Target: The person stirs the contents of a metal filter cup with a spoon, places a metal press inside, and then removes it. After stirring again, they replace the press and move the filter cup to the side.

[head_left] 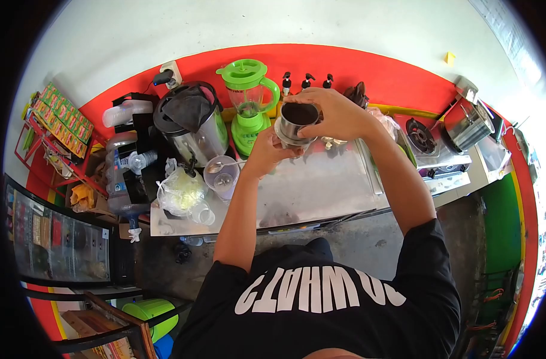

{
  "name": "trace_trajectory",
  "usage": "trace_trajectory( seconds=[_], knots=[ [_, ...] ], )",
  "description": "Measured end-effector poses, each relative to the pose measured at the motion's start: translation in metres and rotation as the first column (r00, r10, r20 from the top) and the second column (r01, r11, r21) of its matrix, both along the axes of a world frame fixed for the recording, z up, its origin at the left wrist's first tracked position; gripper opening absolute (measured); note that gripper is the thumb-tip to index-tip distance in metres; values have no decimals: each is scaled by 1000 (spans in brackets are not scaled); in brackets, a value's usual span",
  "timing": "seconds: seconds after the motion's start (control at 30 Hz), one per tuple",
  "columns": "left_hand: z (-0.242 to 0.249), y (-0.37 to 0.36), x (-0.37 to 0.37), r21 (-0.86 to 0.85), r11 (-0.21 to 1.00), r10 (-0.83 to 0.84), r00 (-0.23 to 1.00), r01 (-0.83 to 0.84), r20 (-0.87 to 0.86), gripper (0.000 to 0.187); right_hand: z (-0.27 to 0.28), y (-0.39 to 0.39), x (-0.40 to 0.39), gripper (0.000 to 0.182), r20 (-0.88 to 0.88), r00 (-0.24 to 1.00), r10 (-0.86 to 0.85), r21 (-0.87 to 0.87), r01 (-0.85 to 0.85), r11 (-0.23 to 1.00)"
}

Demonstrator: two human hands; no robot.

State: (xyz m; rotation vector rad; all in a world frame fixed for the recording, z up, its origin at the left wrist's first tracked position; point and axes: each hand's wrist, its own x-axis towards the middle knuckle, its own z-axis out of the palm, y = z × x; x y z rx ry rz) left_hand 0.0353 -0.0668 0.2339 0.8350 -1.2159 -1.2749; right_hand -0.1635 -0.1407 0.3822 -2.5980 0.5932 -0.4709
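Observation:
Above the metal counter I hold a small metal drip coffee filter (290, 131) with a wide flange at its base. Its top faces me, and the inside looks dark. My left hand (268, 151) is closed around the flange and underside from the left. The fingers of my right hand (334, 112) curve round the cup's upper rim and right side. What lies directly beneath the filter is mostly hidden by my left hand. Just behind stands a green blender (247, 116), and a clear plastic tub (221, 173) sits left of my left forearm.
A large steel container (192, 128) with a black cloth stands at the back left, near a plastic bag (182, 191). Several pump bottles (309, 81) line the red wall. A gas stove (425, 140) and a steel pot (469, 125) are at the right.

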Motion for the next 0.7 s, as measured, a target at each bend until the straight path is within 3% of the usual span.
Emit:
trace_trajectory(
  seconds=[0.03, 0.1, 0.2, 0.3, 0.4, 0.53, 0.6, 0.7],
  knots=[
    [1, -2, 0, -1, 1000, -1, 1000, 1, 0, 67, 2, -1, -2, 75, 0, 1000, -1, -1, 1, 1000],
    [5, -5, 2, -105, 994, -26, 1000, 27, 13, 66, 11, -4, -5, 71, 39, 998, 40, 264, -49, 963],
    [18, -13, 6, -93, 991, -102, 989, 92, -106, 67, 32, -9, -4, 64, 26, 1000, 4, 127, -7, 992],
    [39, -13, 7, -132, 982, -151, 982, 136, -110, 70, 45, -7, -1, 57, 67, 997, -31, 99, 24, 995],
    [43, -18, 9, -152, 973, -183, 982, 173, -56, 72, 62, 2, -1, 55, 70, 996, -61, 194, 46, 980],
    [54, -16, 3, -176, 973, -168, 982, 151, -86, 72, 61, 0, -3, 53, 129, 992, 0, 132, -17, 991],
    [56, -18, 4, -212, 962, -182, 983, 173, -22, 70, 61, 2, -3, 56, 184, 980, -75, 223, 33, 974],
    [62, -15, 0, -248, 958, -171, 981, 145, -89, 68, 63, 9, -8, 59, 168, 986, 1, 189, -33, 981]
  ],
)
